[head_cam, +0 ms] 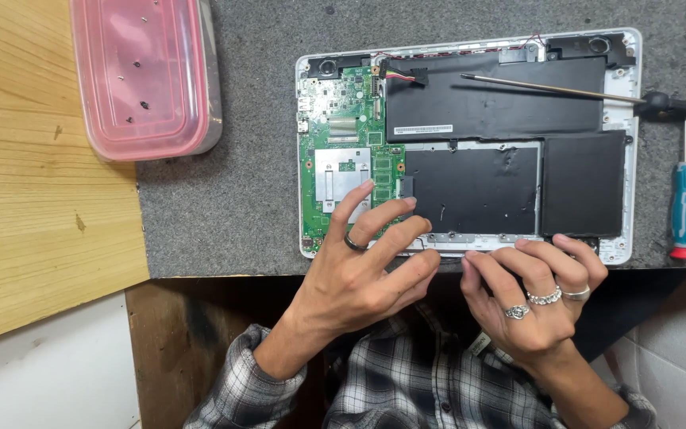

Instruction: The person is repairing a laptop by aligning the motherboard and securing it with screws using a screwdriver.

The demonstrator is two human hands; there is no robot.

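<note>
An opened white laptop base [627, 151] lies on a grey mat, its green circuit board [348, 127] at the left and black battery packs [494, 107] filling the rest. My left hand [359, 266] hovers over the board's near corner, fingers spread, holding nothing. My right hand [529, 294] rests its curled fingertips on the laptop's near edge by a metal strip [470, 237]; whether it pinches anything small there I cannot tell.
A long black-handled screwdriver [565, 90] lies across the battery. A blue and red screwdriver [684, 210] rests at the mat's right. A pink plastic tray [140, 75] holding small screws sits at the upper left, beside a wooden board [33, 183].
</note>
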